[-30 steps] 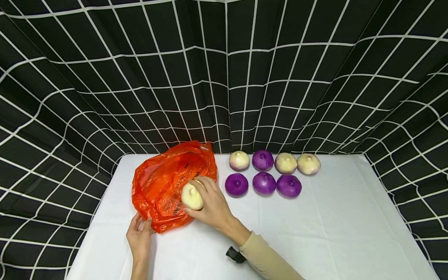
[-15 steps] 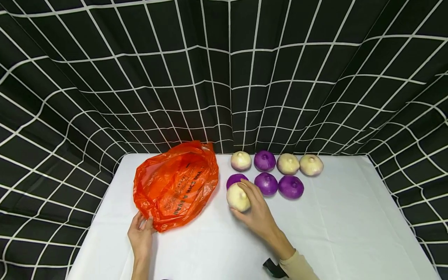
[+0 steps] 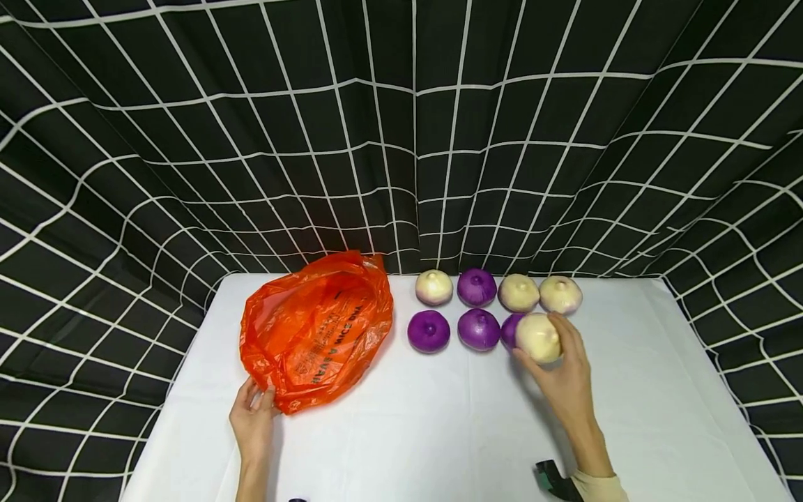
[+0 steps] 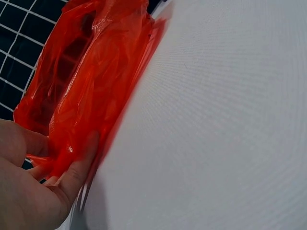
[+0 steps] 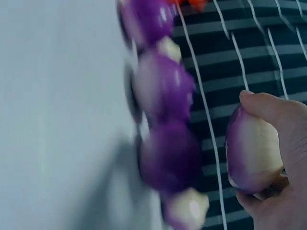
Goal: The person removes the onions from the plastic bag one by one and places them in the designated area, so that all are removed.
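My right hand [image 3: 567, 376] grips a pale onion [image 3: 537, 337] with a purple underside, thumb on one side and fingers on the other. It is held above the front row, hiding part of the purple onion [image 3: 509, 332] at that row's right end. In the right wrist view the same pale onion [image 5: 252, 151] shows its purple side. On the left of the table lies a red plastic bag [image 3: 314, 331], its mouth spread wide and dark print visible inside. My left hand [image 3: 252, 422] pinches the bag's near left edge; in the left wrist view the red film [image 4: 96, 81] bunches between thumb and fingers.
Two rows of onions stand right of the bag: a back row with a purple onion [image 3: 477, 287] among pale ones [image 3: 434, 287], and a front row of purple onions [image 3: 429, 331]. A black curtain with white grid lines [image 3: 401, 174] rises behind the white table [image 3: 401, 446].
My right hand has carried the pale onion from over the bag rightward, past the front row, to its right end. The left hand and the bag have stayed in place.
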The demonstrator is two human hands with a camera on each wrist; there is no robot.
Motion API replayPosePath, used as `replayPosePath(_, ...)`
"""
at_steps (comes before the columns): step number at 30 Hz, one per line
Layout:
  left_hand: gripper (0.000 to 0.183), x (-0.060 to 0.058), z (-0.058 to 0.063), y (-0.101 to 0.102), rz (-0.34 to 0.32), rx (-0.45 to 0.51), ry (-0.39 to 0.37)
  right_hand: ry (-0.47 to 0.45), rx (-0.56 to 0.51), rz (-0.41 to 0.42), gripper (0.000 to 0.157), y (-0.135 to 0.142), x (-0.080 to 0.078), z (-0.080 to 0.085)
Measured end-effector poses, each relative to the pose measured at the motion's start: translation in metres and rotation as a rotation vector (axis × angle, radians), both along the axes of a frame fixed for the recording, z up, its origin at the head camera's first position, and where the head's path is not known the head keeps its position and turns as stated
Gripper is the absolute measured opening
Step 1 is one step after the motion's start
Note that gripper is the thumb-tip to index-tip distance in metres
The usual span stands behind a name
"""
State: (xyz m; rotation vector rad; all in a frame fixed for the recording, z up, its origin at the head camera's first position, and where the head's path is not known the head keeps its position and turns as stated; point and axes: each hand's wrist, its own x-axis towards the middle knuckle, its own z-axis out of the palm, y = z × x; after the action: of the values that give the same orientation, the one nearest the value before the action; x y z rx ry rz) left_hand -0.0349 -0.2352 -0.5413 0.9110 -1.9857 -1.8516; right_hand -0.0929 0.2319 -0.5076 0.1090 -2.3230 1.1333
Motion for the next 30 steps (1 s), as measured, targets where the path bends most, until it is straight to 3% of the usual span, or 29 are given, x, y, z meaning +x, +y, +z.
replayPosePath(4, 0.053, 0.0, 0.0, -0.001, -0.008, 0.002, -0.012, -0.037, 0.019, -0.075, 0.081, 0.031, 0.001, 0.002)
replayPosePath(10, 0.051, -0.003, 0.002, 0.002, -0.006, -0.005, 0.0, -0.058, 0.073, -0.107, 0.08, 0.047, -0.005, 0.002)
replayPosePath(16, 0.049, -0.005, 0.002, 0.003, -0.005, -0.004, 0.011, -0.089, 0.069, -0.254, 0.074, 0.06, -0.008, -0.008)
replayPosePath(24, 0.05, -0.007, 0.003, 0.001, -0.022, -0.002, 0.006, -0.112, 0.129, -0.025, 0.07, 0.079, -0.021, -0.035)
replayPosePath(30, 0.051, -0.003, 0.003, -0.003, -0.021, -0.016, -0.008, -0.21, 0.16, 0.009, 0.071, 0.082, -0.026, -0.034)
